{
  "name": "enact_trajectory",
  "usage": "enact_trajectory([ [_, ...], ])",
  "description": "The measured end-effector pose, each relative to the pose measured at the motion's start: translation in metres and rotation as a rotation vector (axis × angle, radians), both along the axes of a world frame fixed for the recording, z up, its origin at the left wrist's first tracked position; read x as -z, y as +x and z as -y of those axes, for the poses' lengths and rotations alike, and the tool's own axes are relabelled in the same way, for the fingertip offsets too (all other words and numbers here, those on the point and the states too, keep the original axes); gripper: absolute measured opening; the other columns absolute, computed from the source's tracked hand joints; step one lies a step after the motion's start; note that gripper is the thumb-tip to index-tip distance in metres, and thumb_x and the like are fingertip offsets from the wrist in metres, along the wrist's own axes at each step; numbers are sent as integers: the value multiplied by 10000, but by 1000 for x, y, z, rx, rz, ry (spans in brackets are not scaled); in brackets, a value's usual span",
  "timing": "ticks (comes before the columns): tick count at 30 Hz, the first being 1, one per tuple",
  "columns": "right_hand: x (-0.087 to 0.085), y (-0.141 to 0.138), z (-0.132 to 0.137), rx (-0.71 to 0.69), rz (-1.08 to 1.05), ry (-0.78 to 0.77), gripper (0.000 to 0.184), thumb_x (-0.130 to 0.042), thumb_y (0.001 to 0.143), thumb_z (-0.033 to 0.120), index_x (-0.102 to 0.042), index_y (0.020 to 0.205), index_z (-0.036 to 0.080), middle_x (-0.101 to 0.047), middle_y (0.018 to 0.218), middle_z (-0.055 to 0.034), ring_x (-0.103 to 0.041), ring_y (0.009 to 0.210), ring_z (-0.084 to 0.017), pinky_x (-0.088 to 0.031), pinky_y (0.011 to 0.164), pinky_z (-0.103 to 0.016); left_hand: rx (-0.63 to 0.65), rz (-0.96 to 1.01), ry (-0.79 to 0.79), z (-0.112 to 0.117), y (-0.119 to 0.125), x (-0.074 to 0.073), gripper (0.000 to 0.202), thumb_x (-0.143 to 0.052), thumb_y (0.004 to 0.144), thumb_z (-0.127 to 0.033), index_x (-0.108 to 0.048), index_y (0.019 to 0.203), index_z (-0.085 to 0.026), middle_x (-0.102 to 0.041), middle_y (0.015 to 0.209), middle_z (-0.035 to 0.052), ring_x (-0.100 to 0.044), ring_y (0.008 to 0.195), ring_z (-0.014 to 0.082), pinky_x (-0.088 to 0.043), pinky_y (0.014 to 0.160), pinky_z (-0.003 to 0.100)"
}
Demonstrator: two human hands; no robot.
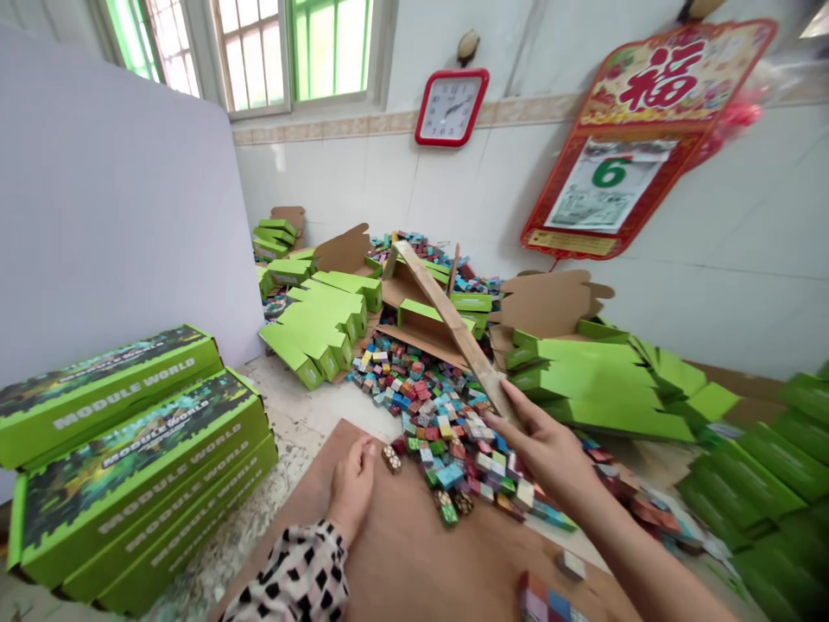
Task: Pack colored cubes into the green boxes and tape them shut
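A: What lay at nine o'clock?

B: A stack of closed green boxes point(129, 458) printed MODULE WORLD. Toward the middle, the left hand point(351, 484) rested loosely curled, knuckles down, on the brown cardboard sheet point(401, 553). It pinched nothing; one stray cube point(391, 458) sat just beside it at two o'clock.

A: And the right?

B: The right hand point(550, 449) gripped the near end of a long cardboard strip point(453, 324), fingers wrapped around it. The strip slanted away toward eleven o'clock, over the heap of coloured cubes point(446, 432).

A: So which step was that?

B: I judged it the gathering one: the strip served as a rake. The next move seemed to call for lowering its edge behind the cubes and drawing them onto the sheet. Flat green cartons point(602, 380) lay at three o'clock.
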State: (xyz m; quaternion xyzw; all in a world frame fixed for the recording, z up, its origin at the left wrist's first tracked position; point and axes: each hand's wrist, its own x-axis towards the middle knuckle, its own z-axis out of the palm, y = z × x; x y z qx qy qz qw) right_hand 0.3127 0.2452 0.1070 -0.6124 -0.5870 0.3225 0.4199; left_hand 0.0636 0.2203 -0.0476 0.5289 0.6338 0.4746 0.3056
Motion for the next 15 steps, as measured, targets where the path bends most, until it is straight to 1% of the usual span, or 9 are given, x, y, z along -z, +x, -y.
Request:
enact_trajectory([
  [4,-14,-42,-23,-82,-324,-100,758,-698,742,330,-396,1430,233,-458,477,100,-400,314,-77,-289,291,-167,-6,-10,9,1,-1,-2,421,-391,903,-390,-596,1189,-159,-675,1172,108,-618,1107,245,-450,982,381],
  [7,-19,-59,-42,-144,-525,-235,608,-643,787,230,-441,1361,239,-448,482,103,-379,304,-64,-286,269,-139,-13,-18,10,2,-1,-4,407,-389,900,-369,-600,1179,-160,-680,1160,106,-624,1095,244,-461,963,379],
  [9,-20,-58,-49,-192,-662,-367,444,-608,821,205,-488,1244,263,-436,489,105,-356,303,-51,-278,268,-117,-16,-22,6,2,-1,-6,400,-394,898,-362,-605,1172,-161,-690,1134,104,-634,1071,243,-469,946,378],
  [11,-21,-48,-50,-219,-783,-537,203,-560,867,223,-513,1061,259,-411,486,105,-333,300,-41,-259,270,-97,-15,-25,3,2,0,-7,400,-404,897,-369,-608,1170,-160,-699,1104,105,-643,1040,242,-476,928,373],
  [12,-22,-41,-48,-218,-824,-625,79,-529,891,240,-503,966,247,-395,480,103,-322,296,-37,-250,270,-92,-13,-26,2,3,0,-7,400,-409,897,-374,-610,1167,-159,-703,1086,106,-648,1024,240,-480,918,370],
  [13,-23,-33,-44,-200,-850,-694,40,-498,911,258,-480,884,235,-379,472,102,-310,289,-34,-243,267,-90,-13,-27,1,3,1,-7,398,-413,897,-378,-613,1162,-159,-707,1070,106,-652,1008,239,-484,907,367],
  [15,-28,-17,-33,-147,-862,-773,166,-463,932,280,-428,780,223,-354,458,99,-291,276,-29,-227,260,-87,-16,-30,-2,3,1,-7,391,-421,895,-382,-619,1150,-161,-710,1049,107,-655,991,241,-488,894,368],
])
